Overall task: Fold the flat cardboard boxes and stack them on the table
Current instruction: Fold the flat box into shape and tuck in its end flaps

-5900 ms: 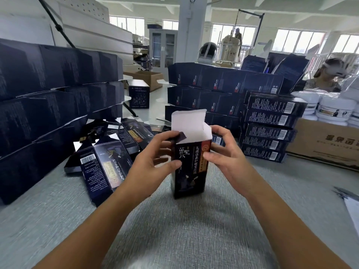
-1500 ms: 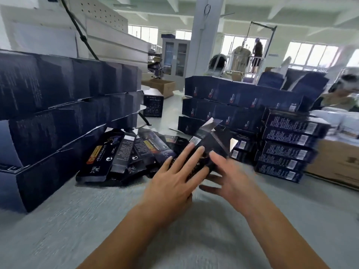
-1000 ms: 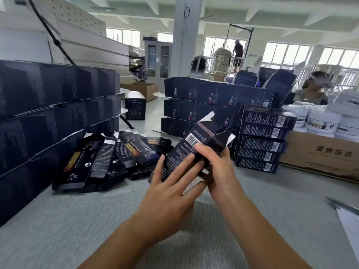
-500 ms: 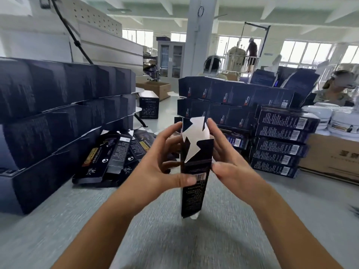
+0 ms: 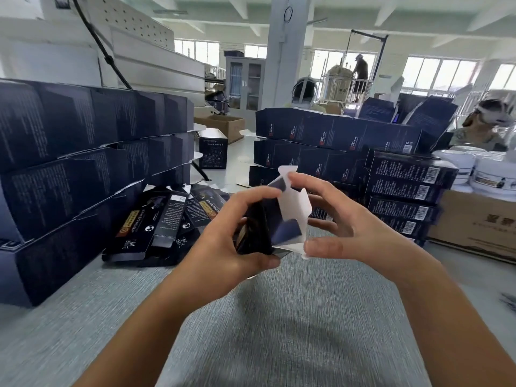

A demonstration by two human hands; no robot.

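I hold a dark cardboard box (image 5: 255,233) above the grey table (image 5: 279,331), its open end turned toward me with white flaps (image 5: 294,202) spread out. My left hand (image 5: 231,241) grips the box body from the left, thumb under it. My right hand (image 5: 335,222) holds the flaps, one fingertip on the top flap and the thumb at the lower flap. A pile of flat dark boxes (image 5: 164,222) lies on the table to the left, behind my left hand. Folded dark boxes stand stacked at the left (image 5: 83,169) and at the back right (image 5: 405,185).
A brown carton (image 5: 474,219) with white tubs (image 5: 491,174) on it stands at the right. A single folded box (image 5: 212,152) stands at the back. A person with a headset (image 5: 488,121) sits far right. A white pillar (image 5: 287,51) rises behind.
The box stood upright between my hands half a second ago; now it is tipped with its open end toward me and the flaps are spread wider.
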